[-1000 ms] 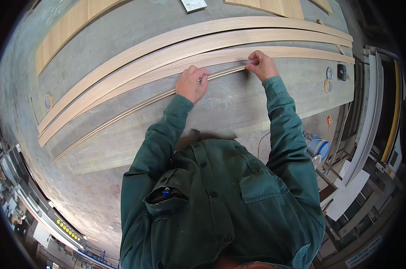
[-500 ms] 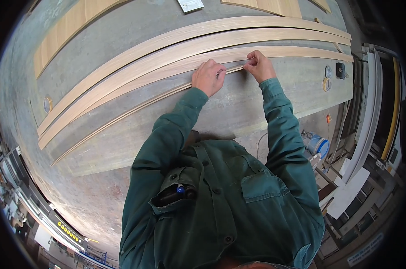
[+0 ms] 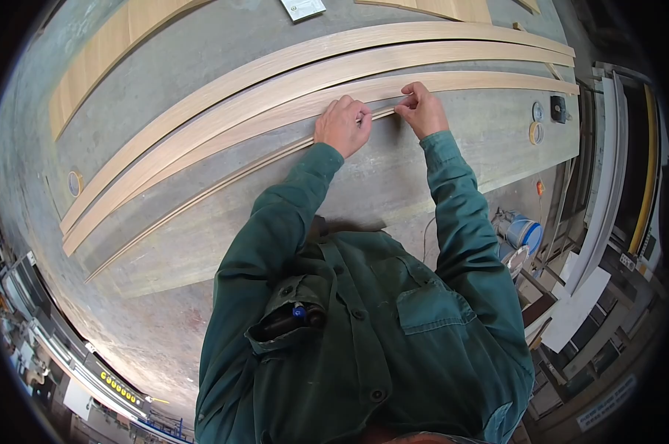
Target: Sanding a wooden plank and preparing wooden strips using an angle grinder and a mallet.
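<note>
A slim pair of pale wooden strips (image 3: 271,158) slants from the lower left of the bench up to my hands. My left hand (image 3: 342,127) is closed around the strips, its fingers curled and partly hidden. At their right end, my right hand (image 3: 426,112) pinches them between thumb and fingers. Just beyond both hands lie long light wooden boards: a near board (image 3: 490,81), a middle board (image 3: 393,59) and a far board (image 3: 393,33), roughly side by side.
The grey bench top (image 3: 490,140) carries a roll of tape (image 3: 536,133) and a dark square tool (image 3: 558,109) at right. Another tape roll (image 3: 75,183) is at left. Wider wooden panels (image 3: 90,74) lie beyond. A blue-rimmed bucket (image 3: 523,235) stands below the bench's right side.
The view has shifted slightly. My right hand has drawn slightly closer to my left; both hands keep their grip on the strips.
</note>
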Tool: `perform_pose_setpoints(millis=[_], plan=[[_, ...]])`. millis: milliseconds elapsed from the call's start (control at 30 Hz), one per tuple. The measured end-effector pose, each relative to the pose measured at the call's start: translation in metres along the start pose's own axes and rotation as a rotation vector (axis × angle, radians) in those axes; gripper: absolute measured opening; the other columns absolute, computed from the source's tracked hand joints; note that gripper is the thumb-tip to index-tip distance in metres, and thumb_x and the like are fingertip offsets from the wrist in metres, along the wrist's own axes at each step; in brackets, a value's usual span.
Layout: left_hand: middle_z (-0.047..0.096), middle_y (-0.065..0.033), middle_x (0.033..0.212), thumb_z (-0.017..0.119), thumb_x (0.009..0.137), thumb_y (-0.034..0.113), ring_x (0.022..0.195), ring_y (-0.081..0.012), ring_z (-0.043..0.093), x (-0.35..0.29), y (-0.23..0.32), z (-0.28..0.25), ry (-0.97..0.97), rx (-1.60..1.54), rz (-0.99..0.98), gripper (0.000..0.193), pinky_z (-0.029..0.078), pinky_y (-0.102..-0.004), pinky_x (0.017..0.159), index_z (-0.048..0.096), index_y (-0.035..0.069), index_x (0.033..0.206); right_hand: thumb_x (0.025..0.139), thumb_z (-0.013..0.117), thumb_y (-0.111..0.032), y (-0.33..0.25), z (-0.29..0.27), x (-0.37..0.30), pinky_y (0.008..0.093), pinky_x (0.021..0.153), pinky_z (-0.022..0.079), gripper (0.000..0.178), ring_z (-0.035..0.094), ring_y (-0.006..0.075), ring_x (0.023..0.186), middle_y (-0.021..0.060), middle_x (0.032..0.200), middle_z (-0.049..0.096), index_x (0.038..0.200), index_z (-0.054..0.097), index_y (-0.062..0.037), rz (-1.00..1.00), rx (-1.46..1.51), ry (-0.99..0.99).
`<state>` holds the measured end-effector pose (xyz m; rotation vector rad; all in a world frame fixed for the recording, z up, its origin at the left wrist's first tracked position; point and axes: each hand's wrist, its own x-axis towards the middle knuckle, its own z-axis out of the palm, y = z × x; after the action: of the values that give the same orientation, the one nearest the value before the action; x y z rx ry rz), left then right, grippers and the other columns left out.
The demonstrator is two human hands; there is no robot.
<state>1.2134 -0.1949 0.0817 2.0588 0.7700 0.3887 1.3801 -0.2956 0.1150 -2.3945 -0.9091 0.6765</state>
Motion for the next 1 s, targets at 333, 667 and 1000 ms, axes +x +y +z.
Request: perform_pose_setpoints(millis=[333, 667, 1000], plan=[[0.058, -0.0023, 0.082, 0.063, 0.079, 0.022, 0.085, -0.0242, 0.059, 0.007, 0.003, -0.004, -0.105, -0.021, -0.082, 0.008, 0.049, -0.0381, 0.072, 0.065, 0.017, 0.084, 0.072, 0.074, -0.006, 0.001, 0.002, 0.001, 0.0366, 0.068, 0.053, 0.032, 0.067, 0.0287, 0.074, 0.0128, 0.080, 0.069, 0.100, 0.058, -0.0038, 0.006, -0.015, 0.023], [0.057, -0.0011, 0.080, 0.062, 0.081, 0.024, 0.084, -0.0213, 0.059, 0.006, -0.003, -0.001, -0.095, 0.025, -0.010, 0.012, 0.049, -0.0355, 0.071, 0.070, 0.021, 0.089, 0.079, 0.070, -0.019, 0.033, -0.001, 0.004, 0.0342, 0.071, 0.053, 0.027, 0.067, 0.0246, 0.075, 0.0138, 0.083, 0.069, 0.099, 0.067, -0.0020, 0.093, 0.098, 0.025], [0.057, -0.0010, 0.080, 0.062, 0.081, 0.026, 0.085, -0.0214, 0.059, 0.006, -0.002, -0.003, -0.106, 0.030, -0.037, 0.012, 0.049, -0.0358, 0.071, 0.071, 0.021, 0.088, 0.077, 0.076, -0.023, 0.031, 0.013, 0.004, 0.0269, 0.061, 0.047, 0.024, 0.058, 0.0130, 0.064, 0.0056, 0.071, 0.065, 0.084, 0.069, -0.0014, 0.186, 0.149, -0.083]])
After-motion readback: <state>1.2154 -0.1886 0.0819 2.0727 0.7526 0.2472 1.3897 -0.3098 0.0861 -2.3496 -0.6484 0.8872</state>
